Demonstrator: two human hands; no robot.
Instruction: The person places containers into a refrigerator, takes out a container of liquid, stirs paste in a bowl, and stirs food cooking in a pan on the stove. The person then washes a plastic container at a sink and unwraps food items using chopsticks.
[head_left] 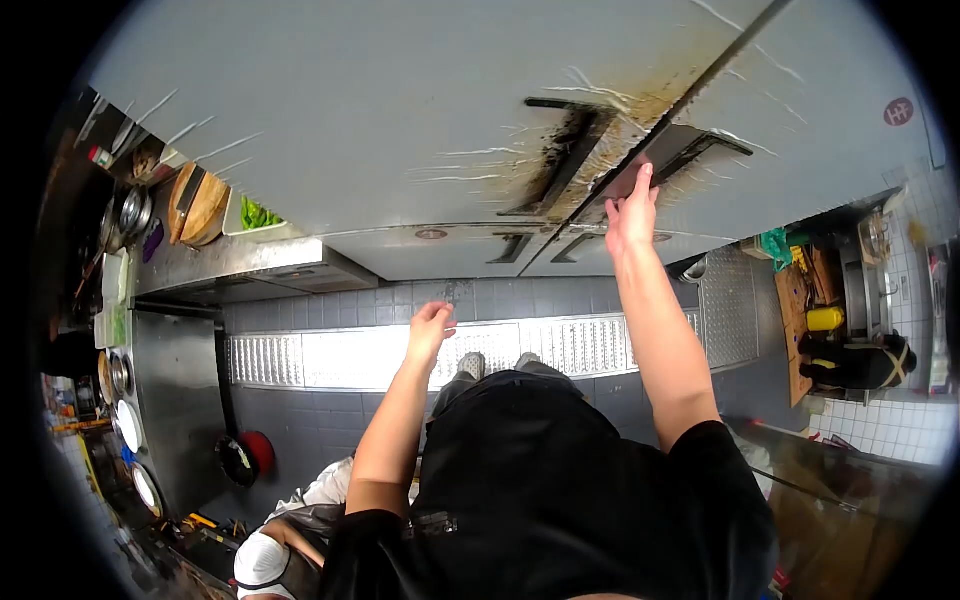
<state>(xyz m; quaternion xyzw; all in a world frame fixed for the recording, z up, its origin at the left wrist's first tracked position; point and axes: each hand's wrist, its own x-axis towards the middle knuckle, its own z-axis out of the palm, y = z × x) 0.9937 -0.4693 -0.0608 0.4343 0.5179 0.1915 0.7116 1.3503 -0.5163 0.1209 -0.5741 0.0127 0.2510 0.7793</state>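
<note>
Grey fridge (300, 90) fills the top of the view, ahead of the person; upper doors big, lower doors small, foreshortened. Right hand (632, 215) is up at the upper right door's handle (715, 145), beside the dark center seam. Its fingers reach up onto the handle recess; cannot tell if they grip or only touch. Left hand (430, 330) hangs over the floor grating (350, 355), fingers loosely curled; cannot tell if the tips meet. Left handle (570, 150) has brown-black grime around it, wrinkled film nearby.

Writing: round red logo (899, 112) on the right door, white strokes like "HH", not surely readable. Oval badge (432, 234) on the lower left door, too small to read. Grey print (435, 523) on the person's black top, illegible.

Fridge top cut off. Right forearm covers part of the lower right door. Left: counter (290, 255) with greens (260, 213) in a tray. Co-worker in white cap (263, 563) cut off at bottom; another person (855, 362) at right, bent by lens distortion. Outer edges black.
</note>
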